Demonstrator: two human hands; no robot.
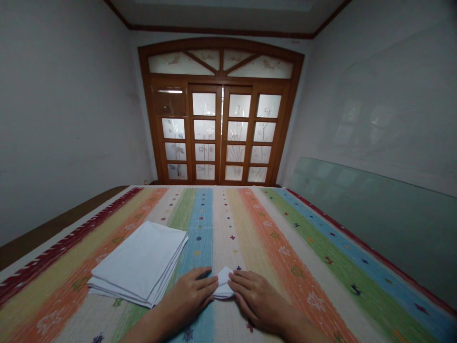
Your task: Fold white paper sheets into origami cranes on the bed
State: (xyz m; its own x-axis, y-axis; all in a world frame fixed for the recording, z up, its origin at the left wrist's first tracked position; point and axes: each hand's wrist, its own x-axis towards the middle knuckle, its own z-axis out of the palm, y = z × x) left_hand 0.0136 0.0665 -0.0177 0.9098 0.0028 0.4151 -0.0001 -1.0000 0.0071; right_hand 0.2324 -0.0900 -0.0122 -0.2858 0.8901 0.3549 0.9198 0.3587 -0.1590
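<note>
A small folded white cloth [224, 282] with a pointed far end lies on the striped cloth surface at the lower middle. My left hand [194, 291] rests at its left side, fingertips on the edge. From the right, my right hand [253, 294] touches the opposite edge with its fingertips. Both hands lie low with the fingers extended, and part of the folded cloth's sides is covered by them. To the left of my left hand sits a stack of flat white cloths [141, 259], its layers slightly offset.
The striped, patterned cover [296, 247] spreads over the whole surface. A pale green panel [371, 205] stands along the right side. Wooden doors with glass panes [220, 133] are at the far end, between plain walls.
</note>
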